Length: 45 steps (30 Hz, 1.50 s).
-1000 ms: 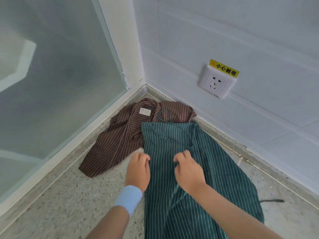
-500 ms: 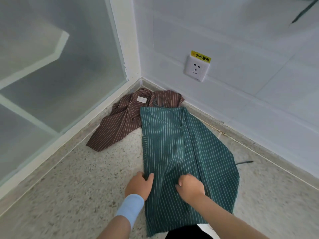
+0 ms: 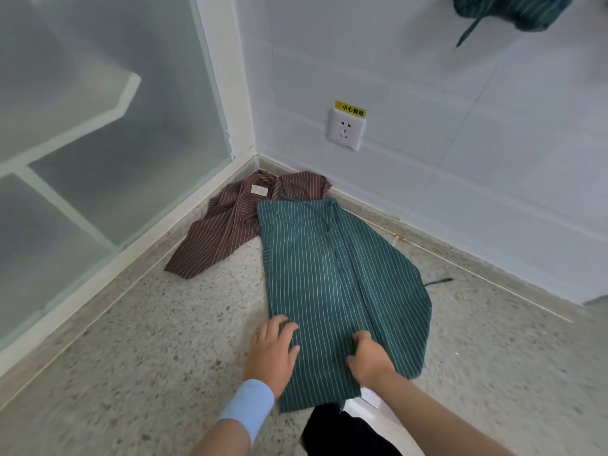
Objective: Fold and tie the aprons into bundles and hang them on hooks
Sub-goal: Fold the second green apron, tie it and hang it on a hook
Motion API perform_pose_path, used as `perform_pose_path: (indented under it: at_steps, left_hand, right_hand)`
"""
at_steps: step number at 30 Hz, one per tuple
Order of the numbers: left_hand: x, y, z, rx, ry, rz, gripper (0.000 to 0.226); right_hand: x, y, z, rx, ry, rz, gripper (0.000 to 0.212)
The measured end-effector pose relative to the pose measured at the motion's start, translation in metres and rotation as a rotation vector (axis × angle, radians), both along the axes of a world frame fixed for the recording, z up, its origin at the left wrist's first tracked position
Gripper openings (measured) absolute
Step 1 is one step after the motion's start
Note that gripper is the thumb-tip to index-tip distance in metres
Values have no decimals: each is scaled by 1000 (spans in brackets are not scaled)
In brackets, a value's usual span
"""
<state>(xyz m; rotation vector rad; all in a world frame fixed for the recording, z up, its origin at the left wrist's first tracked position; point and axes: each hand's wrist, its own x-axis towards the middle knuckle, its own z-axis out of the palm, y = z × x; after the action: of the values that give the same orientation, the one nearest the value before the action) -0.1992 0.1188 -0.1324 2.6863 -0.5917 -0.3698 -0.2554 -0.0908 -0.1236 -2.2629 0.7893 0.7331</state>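
A green striped apron (image 3: 332,284) lies folded lengthwise on the speckled floor, its top edge overlapping a crumpled brown striped apron (image 3: 227,232) in the corner. My left hand (image 3: 273,350) rests with spread fingers on the green apron's left edge near its lower end. My right hand (image 3: 368,357) has its fingers curled into the cloth at the middle fold line. A green strap end (image 3: 439,282) sticks out to the right. A tied green bundle (image 3: 513,11) hangs on the wall at the top right; its hook is hidden.
A frosted glass partition (image 3: 98,143) runs along the left and meets the white wall at the corner. A wall socket (image 3: 345,130) with a yellow warning label sits low on the wall. My dark trouser leg (image 3: 342,432) is at the bottom edge.
Both hands have slid down the green apron from its middle to its lower end. The view has pulled back and up, bringing the hanging green bundle into sight.
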Motion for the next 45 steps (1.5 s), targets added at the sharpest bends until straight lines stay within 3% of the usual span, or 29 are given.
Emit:
perform_pose_path:
  at_steps: [7,10,11,13,17,20,24,30,34,39,42,45]
  left_hand:
    - [-13,12,-18,309,153,-321,72]
    - [-9,13,-22,413,192,-369,101]
    - [-8,12,-23,436,178,-374,102]
    - [-6,8,-25,480,159,-364,89]
    - [3,5,-17,484,208,-334,74]
    - [16,9,-1,392,181,-360,71]
    - [53,6,14,211,274,-277,47]
    - [145,-20,28,44,19,-72,33]
    - [215,-33,31,138,-64,-40,42]
    - [287,-47,22,361,-65,-119,82]
    - [315,-48,9,444,-108,-199,60]
    - [334,-42,-3,409,-57,-147,40]
  right_hand:
    - [-9,-1,-4,-169,-73,-80,46]
    - [-13,-5,-4,-404,-104,131,64]
    - [-14,-5,-5,-463,-137,223,73]
    - [-15,-6,-9,-454,-179,386,82]
    - [-11,-4,-13,-356,-61,621,71]
    - [-5,-2,-6,-410,-111,637,51]
    - [27,-10,5,-460,-200,573,36]
    - [127,-29,27,-318,-342,408,30]
    - [201,-45,27,-241,-344,341,33]
    - [263,-60,4,-234,-290,513,44]
    - [278,-66,-9,-265,-251,629,39]
    - [283,-69,-17,-318,-227,661,32]
